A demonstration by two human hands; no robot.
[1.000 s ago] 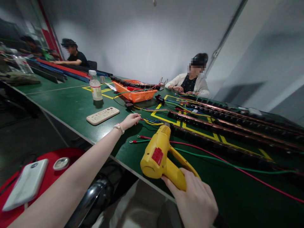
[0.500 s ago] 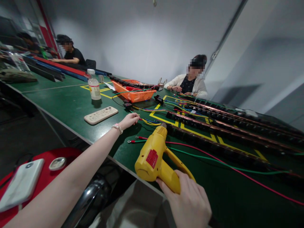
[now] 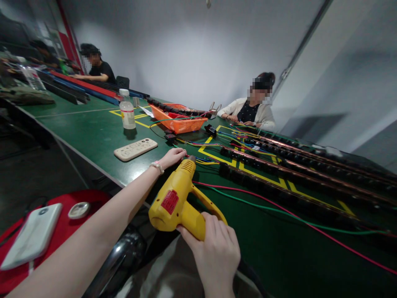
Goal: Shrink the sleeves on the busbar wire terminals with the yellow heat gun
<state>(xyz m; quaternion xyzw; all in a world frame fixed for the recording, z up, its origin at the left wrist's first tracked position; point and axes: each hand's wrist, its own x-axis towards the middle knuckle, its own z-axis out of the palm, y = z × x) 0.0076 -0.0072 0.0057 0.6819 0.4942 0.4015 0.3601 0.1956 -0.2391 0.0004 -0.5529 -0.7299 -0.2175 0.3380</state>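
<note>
My right hand [image 3: 214,244] is wrapped round the handle of a yellow heat gun [image 3: 173,194], whose metal nozzle [image 3: 192,158] points away from me. Just left of the nozzle, my left hand [image 3: 173,157] pinches the end of a bundle of thin coloured wires [image 3: 206,161]. These wires run right to a long dark strip [image 3: 248,180] lying on the green table. The heat gun hides part of the wires. A red cable [image 3: 248,191] and a green cable [image 3: 263,210] pass behind the gun and trail off to the right.
Beyond my left hand lie a phone in a beige case [image 3: 135,150], a bottle [image 3: 127,111] and an orange basket [image 3: 178,124]. More strips with copper bars [image 3: 294,159] cover the right side. A co-worker [image 3: 251,105] sits opposite. A white phone [image 3: 32,236] rests on a red stool [image 3: 83,223].
The heat gun has moved left in my right hand, bringing its nozzle close to my left fingers and the wire ends. My left hand still pinches the wires.
</note>
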